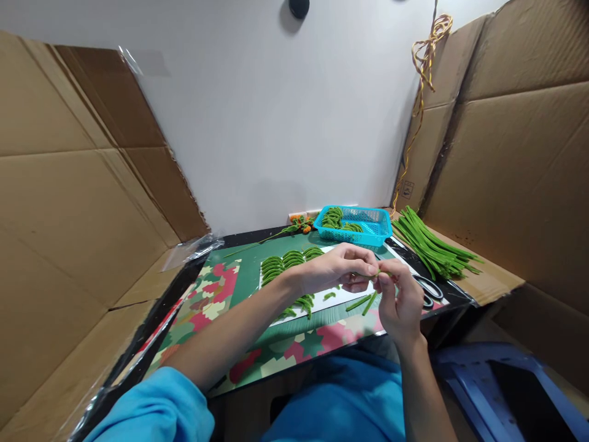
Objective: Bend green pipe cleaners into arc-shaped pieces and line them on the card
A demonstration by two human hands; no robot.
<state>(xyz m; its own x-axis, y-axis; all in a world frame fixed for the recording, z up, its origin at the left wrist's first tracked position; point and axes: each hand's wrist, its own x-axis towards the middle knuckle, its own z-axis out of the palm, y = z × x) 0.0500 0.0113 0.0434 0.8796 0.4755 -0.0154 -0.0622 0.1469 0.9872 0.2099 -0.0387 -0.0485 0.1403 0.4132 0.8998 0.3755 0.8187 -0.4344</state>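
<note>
- Behind everything we have a white wall (285,123), with a black disc (299,7) high on it.
- Cardboard sheets (69,202) flank us on both sides; low on the right one, near the wall, we find a small printed mark (407,189), too small for us to read.
- Before us lies the surface (294,351), green with a pink, cream and green patchwork print.
- To our right, below the surface, sits a blue stool (488,356).
- A bundle of green stems (432,248) lies at the right end.
- At the back, our blue basket (381,231) holds curled green pieces in its left part.
- Our white sheet (343,301) carries rows of curved pieces (272,270), partly hidden by our left arm.
- Our left hand (356,268) and right hand (401,301) meet above the sheet's right end, the fingers of both pinched together on one green piece (378,274).
- A yellow cord (421,104) hangs in the right corner.
- Beside our right hand lie scissors (427,280), handles showing.
- Orange flowers (307,222) rest left of the basket.
- Two cut lengths (358,302) lie just below our hands.
</note>
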